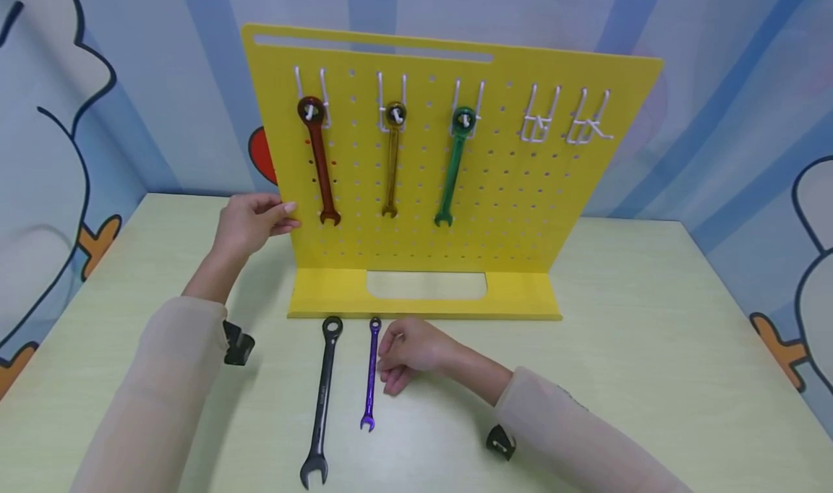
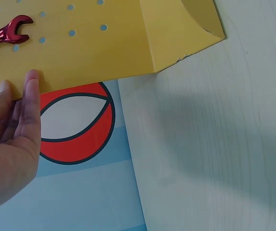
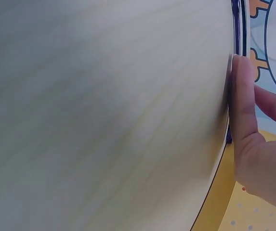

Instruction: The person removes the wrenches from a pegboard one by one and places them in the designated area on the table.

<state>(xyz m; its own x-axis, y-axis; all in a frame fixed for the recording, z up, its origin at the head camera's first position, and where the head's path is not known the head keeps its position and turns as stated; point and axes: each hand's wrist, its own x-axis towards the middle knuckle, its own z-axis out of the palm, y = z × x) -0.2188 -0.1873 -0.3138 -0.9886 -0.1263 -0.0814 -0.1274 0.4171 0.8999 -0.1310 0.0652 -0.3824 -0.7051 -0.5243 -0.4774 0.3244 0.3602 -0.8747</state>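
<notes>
My left hand [image 1: 250,222] pinches the left edge of a yellow pegboard [image 1: 416,240] between thumb and fingers; the left wrist view also shows this hand [image 2: 15,130] at the board's edge. My right hand [image 1: 413,352] lies low over the table, its loosely bent fingers just right of a small purple combination wrench [image 1: 371,377]. Whether they touch it cannot be told. Left of that lies a larger black combination wrench [image 1: 322,399]. On the board's hooks hang a red wrench [image 1: 321,164], a gold-brown wrench [image 1: 392,164] and a green wrench [image 1: 453,171].
Two white hooks, one [image 1: 536,124] and another [image 1: 588,126] at the board's upper right, hold nothing. The board's yellow base [image 1: 520,298] stands on a pale wood-grain table [image 1: 638,348]. Behind is a blue striped cartoon backdrop [image 1: 494,9].
</notes>
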